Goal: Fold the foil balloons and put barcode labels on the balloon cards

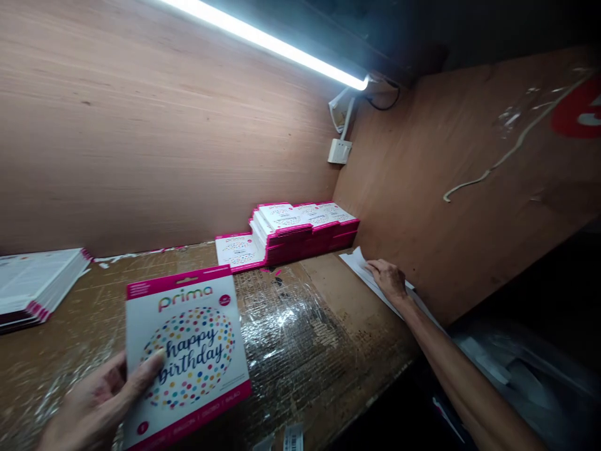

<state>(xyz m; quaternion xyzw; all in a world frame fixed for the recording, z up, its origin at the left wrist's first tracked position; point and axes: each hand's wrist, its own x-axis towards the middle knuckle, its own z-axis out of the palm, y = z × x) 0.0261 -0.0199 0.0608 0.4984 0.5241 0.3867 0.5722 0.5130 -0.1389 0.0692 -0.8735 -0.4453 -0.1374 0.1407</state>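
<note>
My left hand (106, 394) grips a balloon packet (192, 357) by its left side, with the thumb across the front. The packet is white with pink bands and dots, and reads "prima happy birthday". Over at the right, my right hand (389, 280) has its fingers closed on the raised corner of a white paper sheet (357, 262). That sheet lies on other white paper along the side wall, partly hidden by the hand and forearm. Stacked packets (312, 228) of the same design stand at the back, and one lower packet (239, 249) lies to their left.
At the left lies a pile of packets (42, 282) with their printed backs up. The table (282, 326) is covered in shiny tape. Small labels (293, 437) lie at its front edge. A tube light (272, 44) and a socket box (339, 151) are on the wooden walls.
</note>
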